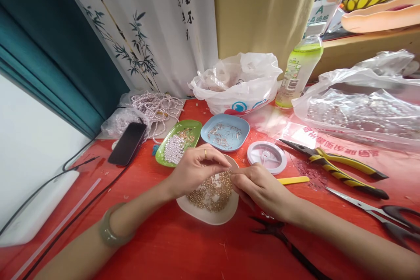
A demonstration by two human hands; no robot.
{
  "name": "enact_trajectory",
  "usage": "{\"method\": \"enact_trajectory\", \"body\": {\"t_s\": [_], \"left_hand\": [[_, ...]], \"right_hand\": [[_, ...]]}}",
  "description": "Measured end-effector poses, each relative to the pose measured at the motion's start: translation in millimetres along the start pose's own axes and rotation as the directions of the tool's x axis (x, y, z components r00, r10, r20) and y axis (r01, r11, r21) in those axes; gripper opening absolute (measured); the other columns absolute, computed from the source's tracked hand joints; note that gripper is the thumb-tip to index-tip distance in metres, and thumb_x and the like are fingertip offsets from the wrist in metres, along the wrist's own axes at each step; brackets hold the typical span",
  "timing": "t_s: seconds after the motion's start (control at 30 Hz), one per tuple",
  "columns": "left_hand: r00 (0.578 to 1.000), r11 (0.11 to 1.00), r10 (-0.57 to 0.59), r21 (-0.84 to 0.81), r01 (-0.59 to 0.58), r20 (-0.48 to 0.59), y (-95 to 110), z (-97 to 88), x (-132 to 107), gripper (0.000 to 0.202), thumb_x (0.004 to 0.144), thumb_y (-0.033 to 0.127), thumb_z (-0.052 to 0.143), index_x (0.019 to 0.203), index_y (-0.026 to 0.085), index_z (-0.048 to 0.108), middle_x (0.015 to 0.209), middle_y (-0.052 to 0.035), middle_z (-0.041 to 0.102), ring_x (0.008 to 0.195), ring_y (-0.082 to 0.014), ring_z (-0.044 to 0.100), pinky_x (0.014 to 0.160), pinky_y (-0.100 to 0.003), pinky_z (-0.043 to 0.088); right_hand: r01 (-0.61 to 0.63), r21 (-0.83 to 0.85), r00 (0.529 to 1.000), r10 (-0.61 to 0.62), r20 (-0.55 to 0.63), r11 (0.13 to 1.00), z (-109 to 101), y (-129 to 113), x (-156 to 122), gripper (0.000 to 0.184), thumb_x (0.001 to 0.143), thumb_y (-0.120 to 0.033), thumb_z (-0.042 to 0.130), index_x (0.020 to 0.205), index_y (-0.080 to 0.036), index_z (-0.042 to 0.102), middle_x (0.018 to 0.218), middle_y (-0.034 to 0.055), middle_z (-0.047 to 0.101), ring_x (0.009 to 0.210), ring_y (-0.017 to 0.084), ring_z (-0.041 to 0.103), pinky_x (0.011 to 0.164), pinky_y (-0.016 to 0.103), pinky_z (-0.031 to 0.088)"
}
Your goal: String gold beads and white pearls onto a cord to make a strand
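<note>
My left hand (197, 168) is closed in a pinch over a white dish (205, 216) of small gold beads (211, 194). My right hand (259, 186) meets it at the dish's right rim, its fingers also pinched. The fingertips of both hands nearly touch, and what lies between them is too small to make out. Behind my left hand stand a green dish (159, 157) with white pearl beads (174, 148) and gold bits, and a blue dish (226, 118) with small metal pins (223, 135).
Right of my hands lie a white spool (267, 157), a yellow stick (295, 180), yellow-black pliers (344, 168), scissors (370, 208) and dark pliers (288, 243). A phone (127, 143) and pearl strands (157, 105) lie at left. Plastic bags (243, 78) and a bottle (300, 70) stand behind.
</note>
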State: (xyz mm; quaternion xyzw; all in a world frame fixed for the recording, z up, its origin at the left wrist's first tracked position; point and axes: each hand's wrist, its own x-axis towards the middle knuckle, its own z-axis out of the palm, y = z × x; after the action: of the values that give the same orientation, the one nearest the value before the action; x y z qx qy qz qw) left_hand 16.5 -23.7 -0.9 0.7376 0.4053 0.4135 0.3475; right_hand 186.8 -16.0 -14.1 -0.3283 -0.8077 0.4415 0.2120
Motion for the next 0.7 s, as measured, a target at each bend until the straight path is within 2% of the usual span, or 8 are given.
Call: {"method": "enact_trajectory", "body": {"t_s": [0.17, 0.4, 0.5, 0.63, 0.7], "left_hand": [[0.994, 0.989, 0.108, 0.095, -0.110, 0.018, -1.3, 0.2, -0.6, 0.007, 0.072, 0.014, 0.063, 0.075, 0.018, 0.067, 0.071, -0.0028, 0.066, 0.074, -0.0134, 0.059, 0.070, -0.028, 0.049], [0.996, 0.988, -0.092, -0.125, 0.092, 0.011, 1.4, 1.8, -0.5, 0.003, 0.070, 0.015, 0.065, 0.072, 0.017, 0.066, 0.075, -0.0026, 0.065, 0.069, -0.0115, 0.060, 0.066, -0.024, 0.050], [0.998, 0.994, -0.066, -0.085, 0.066, 0.000, 1.6, 1.7, -0.4, 0.003, 0.070, 0.016, 0.065, 0.072, 0.017, 0.067, 0.075, -0.0029, 0.065, 0.070, -0.0119, 0.059, 0.066, -0.025, 0.050], [0.999, 0.998, 0.040, 0.049, -0.040, -0.009, 0.8, 1.1, -0.9, 0.004, 0.071, 0.017, 0.064, 0.073, 0.018, 0.067, 0.072, -0.0030, 0.066, 0.073, -0.0136, 0.059, 0.070, -0.027, 0.049], [1.000, 0.999, 0.017, 0.028, -0.016, -0.011, 0.8, 1.2, -1.0, 0.004, 0.070, 0.017, 0.065, 0.073, 0.018, 0.067, 0.073, -0.0032, 0.066, 0.073, -0.0137, 0.059, 0.069, -0.028, 0.049]], "right_hand": [[0.007, 0.012, 1.000, -0.007, 0.011, 1.000, 0.4, -0.2, -0.9, 0.029, 0.076, -0.019, 0.027, 0.047, -0.020, 0.029, 0.042, -0.0045, 0.032, 0.038, 0.007, 0.028, 0.041, 0.023, 0.021], [0.000, 0.013, 1.000, -0.001, 0.012, 1.000, 0.0, -0.4, -1.2, 0.031, 0.078, -0.021, 0.026, 0.048, -0.019, 0.031, 0.043, -0.0038, 0.036, 0.039, 0.007, 0.030, 0.041, 0.022, 0.022], [-0.009, 0.025, 1.000, 0.009, 0.022, 1.000, -1.2, -1.0, -1.4, 0.031, 0.078, -0.020, 0.027, 0.048, -0.020, 0.031, 0.042, -0.0039, 0.036, 0.039, 0.007, 0.030, 0.041, 0.022, 0.022], [0.000, 0.028, 1.000, -0.001, 0.026, 1.000, -1.2, -1.3, -2.1, 0.031, 0.079, -0.020, 0.026, 0.048, -0.020, 0.031, 0.042, -0.0038, 0.036, 0.039, 0.007, 0.031, 0.042, 0.022, 0.023], [0.008, 0.021, 1.000, -0.008, 0.021, 1.000, -0.6, -1.1, -2.1, 0.030, 0.079, -0.020, 0.027, 0.049, -0.020, 0.031, 0.043, -0.0038, 0.036, 0.040, 0.007, 0.031, 0.042, 0.022, 0.023]]}}
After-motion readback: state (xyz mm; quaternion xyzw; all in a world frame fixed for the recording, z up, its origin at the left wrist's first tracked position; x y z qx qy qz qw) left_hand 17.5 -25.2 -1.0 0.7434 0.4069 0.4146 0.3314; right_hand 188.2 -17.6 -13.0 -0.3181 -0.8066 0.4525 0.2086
